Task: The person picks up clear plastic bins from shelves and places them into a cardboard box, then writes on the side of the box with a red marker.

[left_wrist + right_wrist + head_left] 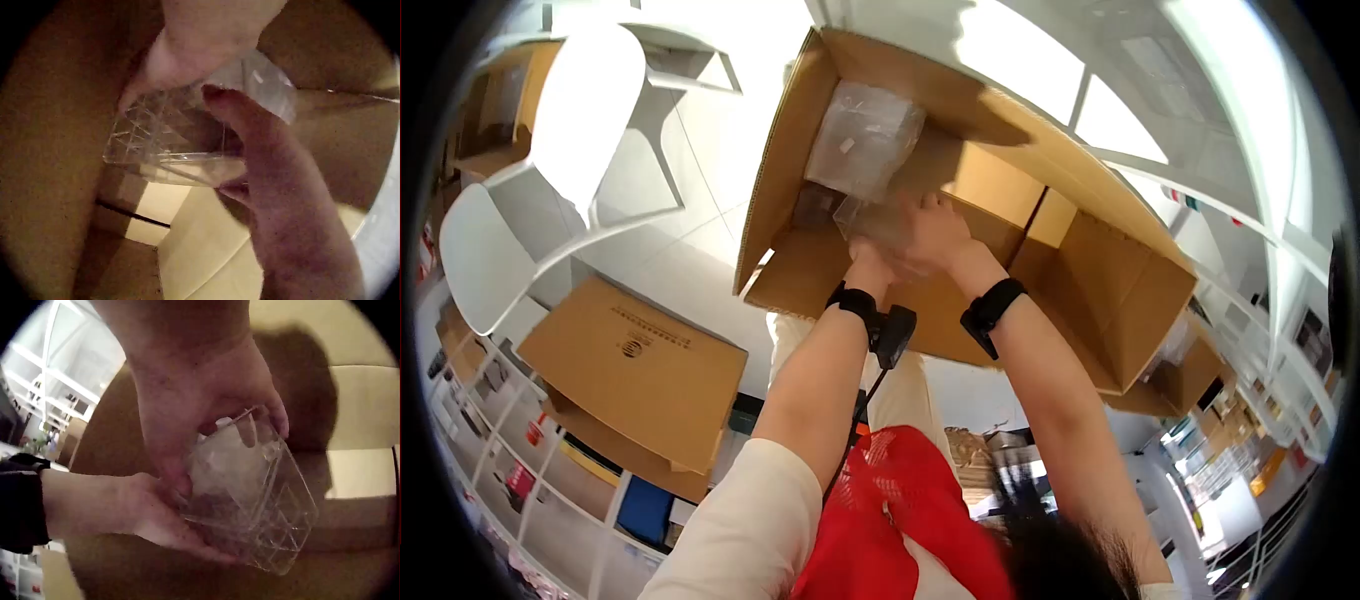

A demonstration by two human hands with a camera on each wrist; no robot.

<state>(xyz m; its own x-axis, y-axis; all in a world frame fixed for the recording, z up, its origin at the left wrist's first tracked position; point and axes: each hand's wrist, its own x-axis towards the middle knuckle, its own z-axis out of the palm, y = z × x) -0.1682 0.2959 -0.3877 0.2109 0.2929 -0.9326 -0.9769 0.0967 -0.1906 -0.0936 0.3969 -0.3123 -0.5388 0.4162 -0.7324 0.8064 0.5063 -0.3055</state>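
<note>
A clear plastic container (250, 494) with a lattice pattern is held between both hands above the inside of a large cardboard box (1100, 275). In the right wrist view, the right hand (200, 412) grips its upper edge with thumb and fingers. Beneath it, the left hand (156, 515) supports the container with fingers stretched along its side. The left wrist view shows the left hand (200, 40) over the container (156, 137) and the right hand (281, 187) at its other side. In the head view the container is blurred. A clear plastic-wrapped bundle (862, 140) lies inside the box.
Left of the box stand white chairs (590, 110) and another cardboard box (635, 350) with printing. White metal shelving (535, 455) runs along the lower left. A further open carton (1185, 375) is beyond the box's right end. White frames rise behind the box.
</note>
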